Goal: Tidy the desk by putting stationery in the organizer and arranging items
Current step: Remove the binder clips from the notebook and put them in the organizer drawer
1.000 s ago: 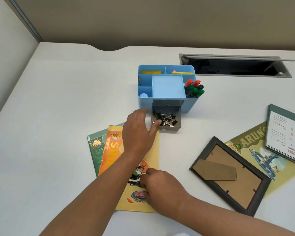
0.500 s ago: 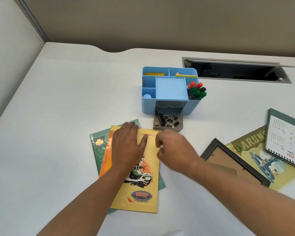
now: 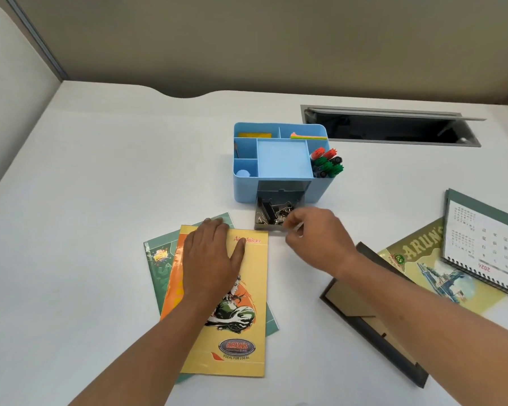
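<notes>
A person's two bare forearms reach over a white bench [image 3: 100, 200]. The left hand [image 3: 214, 259] lies flat on a yellow notebook [image 3: 247, 288], its grip wide, with fingers straight and together, holding nothing. That notebook sits on top of a green notebook [image 3: 156, 259], near the bench's front.

The right hand [image 3: 314, 238] hovers at the front right corner of a small grey drawer [image 3: 269, 227]. Its fingers are curled, but the hand is blurred, so its grip cannot be told.

The drawer is pulled out from the front of a blue desk organizer [image 3: 244, 189] at mid-bench and holds a heap of black binder clips [image 3: 272, 212]. Red, green and black markers [image 3: 327, 164] stand in the organizer's right compartment, with sticky notes [image 3: 308, 136] in a back one.

To the right, a picture frame [image 3: 352, 303] lies face down. Beyond it, a desk calendar [image 3: 487, 244] overlaps an olive notebook [image 3: 431, 268]. A cable slot [image 3: 393, 130] opens in the bench behind.
</notes>
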Tool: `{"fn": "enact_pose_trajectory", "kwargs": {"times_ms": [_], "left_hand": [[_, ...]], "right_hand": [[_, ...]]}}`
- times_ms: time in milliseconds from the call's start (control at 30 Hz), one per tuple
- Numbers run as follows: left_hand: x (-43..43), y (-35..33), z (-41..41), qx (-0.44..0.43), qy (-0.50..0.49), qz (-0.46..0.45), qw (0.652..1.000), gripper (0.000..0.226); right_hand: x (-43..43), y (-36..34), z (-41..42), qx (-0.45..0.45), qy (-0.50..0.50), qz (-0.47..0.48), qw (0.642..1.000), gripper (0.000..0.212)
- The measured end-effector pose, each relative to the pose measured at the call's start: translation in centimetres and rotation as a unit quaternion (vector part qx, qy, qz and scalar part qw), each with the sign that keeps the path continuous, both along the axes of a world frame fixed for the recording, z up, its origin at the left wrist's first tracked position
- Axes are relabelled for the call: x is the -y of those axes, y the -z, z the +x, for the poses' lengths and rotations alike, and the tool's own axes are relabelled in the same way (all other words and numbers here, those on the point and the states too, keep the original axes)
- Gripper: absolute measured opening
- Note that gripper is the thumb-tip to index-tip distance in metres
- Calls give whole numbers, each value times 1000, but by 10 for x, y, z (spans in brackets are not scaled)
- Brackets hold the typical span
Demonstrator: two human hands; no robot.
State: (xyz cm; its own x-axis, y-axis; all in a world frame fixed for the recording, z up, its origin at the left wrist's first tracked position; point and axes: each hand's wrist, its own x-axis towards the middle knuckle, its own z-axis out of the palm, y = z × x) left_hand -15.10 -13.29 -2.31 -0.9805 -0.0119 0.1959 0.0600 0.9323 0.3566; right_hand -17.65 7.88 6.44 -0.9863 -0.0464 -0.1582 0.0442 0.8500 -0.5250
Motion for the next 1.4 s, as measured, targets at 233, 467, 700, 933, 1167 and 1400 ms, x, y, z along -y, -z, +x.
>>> {"fn": "enact_pose_trajectory", "kwargs": {"times_ms": [233,467,700,933,1167,1400], "left_hand": [[-1,0,0,-4,-3,5,1000,39],[0,1,0,-12,-5,5,1000,39],[0,2,0,-13,-5,5,1000,38],[-1,3,-1,-14,-6,4,1000,38],[-1,0,0,-5,-10,14,1000,43],[-1,-2,1,-4,-6,2,1000,42]], "right_hand": [[6,10,-2,-4,-14,42,999,41],[8,17,-14,-11,-39,62,997,34],[10,18,-26,-15,-54,80,995,40],[14,19,-29,38,-129,99,986,62],[12,21,-14,21,-103,42,994,54],[5,17,-13,22,-73,63,995,64]]}}
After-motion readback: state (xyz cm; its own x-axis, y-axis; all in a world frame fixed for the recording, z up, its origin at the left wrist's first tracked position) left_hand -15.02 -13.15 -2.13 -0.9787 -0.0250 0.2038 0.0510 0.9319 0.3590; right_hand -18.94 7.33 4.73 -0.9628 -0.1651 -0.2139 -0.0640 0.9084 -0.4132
